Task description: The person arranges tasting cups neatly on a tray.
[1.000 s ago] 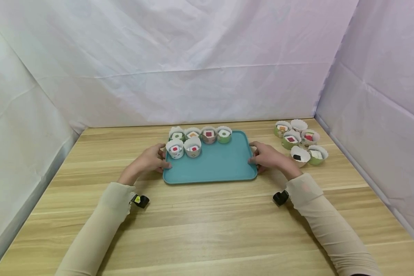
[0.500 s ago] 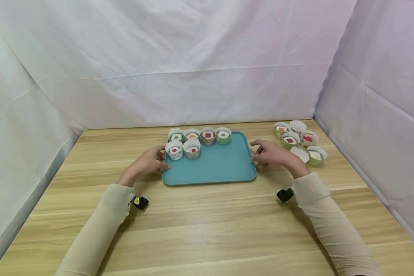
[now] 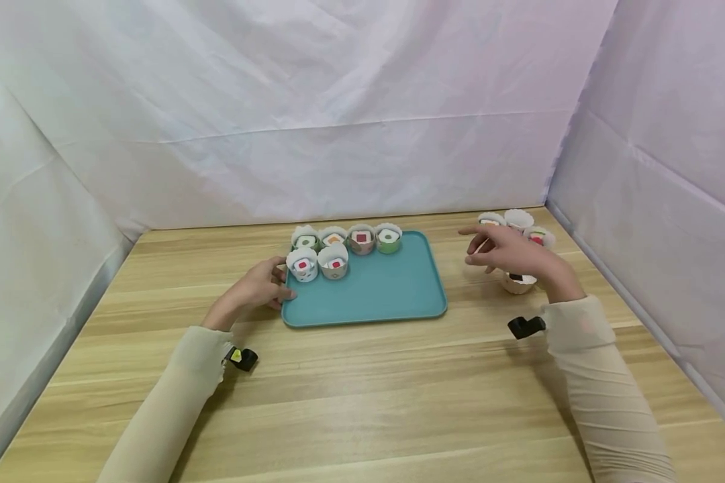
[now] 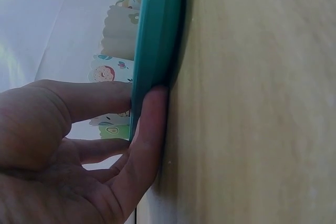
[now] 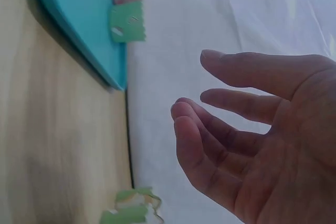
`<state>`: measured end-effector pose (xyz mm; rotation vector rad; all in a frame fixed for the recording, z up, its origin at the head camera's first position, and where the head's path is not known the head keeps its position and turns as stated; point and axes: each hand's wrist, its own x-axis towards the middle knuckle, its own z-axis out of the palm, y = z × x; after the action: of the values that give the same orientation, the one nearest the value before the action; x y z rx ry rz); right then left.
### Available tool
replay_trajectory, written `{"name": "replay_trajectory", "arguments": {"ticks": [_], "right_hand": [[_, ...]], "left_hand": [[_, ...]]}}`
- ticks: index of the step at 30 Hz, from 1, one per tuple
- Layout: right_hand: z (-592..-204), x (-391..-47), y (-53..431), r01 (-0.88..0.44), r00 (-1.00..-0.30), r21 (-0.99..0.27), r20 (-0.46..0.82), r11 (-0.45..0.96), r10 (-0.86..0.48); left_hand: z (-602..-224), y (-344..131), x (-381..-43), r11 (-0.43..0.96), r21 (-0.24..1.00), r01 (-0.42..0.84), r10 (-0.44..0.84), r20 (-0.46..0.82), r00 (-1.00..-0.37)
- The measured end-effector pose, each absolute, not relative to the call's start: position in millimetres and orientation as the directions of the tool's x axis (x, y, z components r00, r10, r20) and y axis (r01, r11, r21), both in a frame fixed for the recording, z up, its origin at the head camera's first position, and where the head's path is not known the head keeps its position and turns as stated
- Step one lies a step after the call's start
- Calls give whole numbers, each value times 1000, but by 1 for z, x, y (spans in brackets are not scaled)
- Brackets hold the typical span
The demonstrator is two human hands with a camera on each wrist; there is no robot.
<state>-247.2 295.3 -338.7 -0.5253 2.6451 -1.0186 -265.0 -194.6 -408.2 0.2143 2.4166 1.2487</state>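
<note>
In the head view we get bright, diffuse light, with soft shadows on the worktop (image 3: 350,389) beside the sleeves (image 3: 157,409). Both wrist views look dimmer and bluer to us. In the right one, the green cup (image 5: 127,22) blurs while the fingers (image 5: 236,103) are clearer. We notice pale glare on the cloth (image 4: 11,66) at left wrist.

Screened booth (image 3: 658,188), probably in a lab or studio; white cloth (image 3: 338,161) encloses the table (image 3: 362,402) on three sides, wrist cameras (image 3: 526,327) worn.
</note>
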Motion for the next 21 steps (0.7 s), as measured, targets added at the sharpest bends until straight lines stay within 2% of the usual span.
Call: {"name": "replay_trajectory", "arguments": {"ticks": [8, 14, 21], "right_hand": [[-327, -243, 335, -312, -925, -676, 56, 667, -376], [-326, -239, 362, -246, -956, -691, 56, 680, -289], [-329, -236, 392, -157, -973, -719, -8, 677, -233]], "left_hand": [[-408, -196, -265, 593, 803, -58, 316, -299, -900], [-408, -195, -264, 595, 801, -64, 311, -303, -901], [-406, -195, -263, 588, 805, -80, 304, -311, -900]]}}
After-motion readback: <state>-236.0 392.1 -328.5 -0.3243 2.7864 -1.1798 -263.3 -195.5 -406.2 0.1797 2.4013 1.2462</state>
